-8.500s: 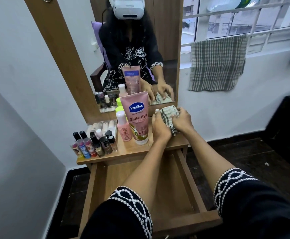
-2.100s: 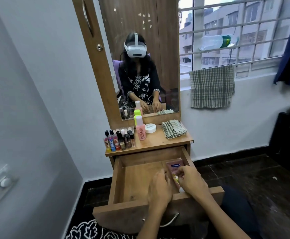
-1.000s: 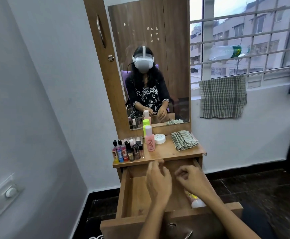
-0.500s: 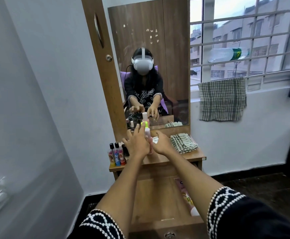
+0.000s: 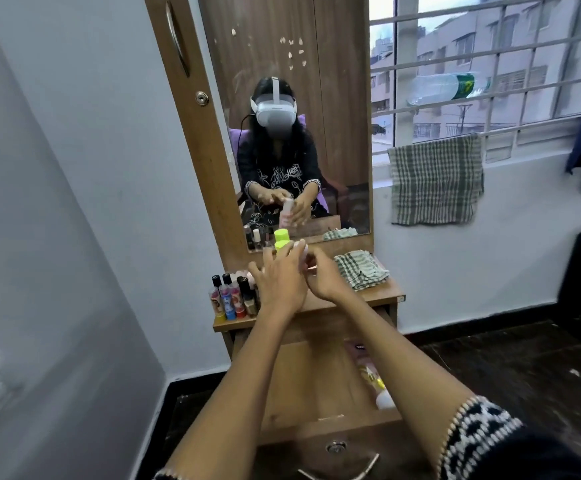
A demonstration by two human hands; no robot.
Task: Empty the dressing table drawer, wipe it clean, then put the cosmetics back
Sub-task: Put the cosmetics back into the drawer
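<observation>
The wooden drawer (image 5: 315, 374) stands pulled open below the dressing table top (image 5: 379, 295). A pink lotion tube (image 5: 372, 375) lies along the drawer's right side. Both hands are up at the table top. My right hand (image 5: 325, 277) is shut on a pink bottle (image 5: 302, 250), which is mostly hidden; the mirror shows it more clearly. My left hand (image 5: 278, 282) rests against the bottle's left side with fingers spread. A green-capped bottle (image 5: 281, 246) stands just behind them.
A cluster of nail polish bottles (image 5: 233, 299) stands at the table's left end. A folded checked cloth (image 5: 361, 271) lies at its right end. The mirror (image 5: 282, 98) rises behind. A checked towel (image 5: 436, 181) hangs at the window. A grey wall is close on the left.
My hands left the tube lying in the drawer and rose to the table top. In the last half second my right hand closed on the pink bottle.
</observation>
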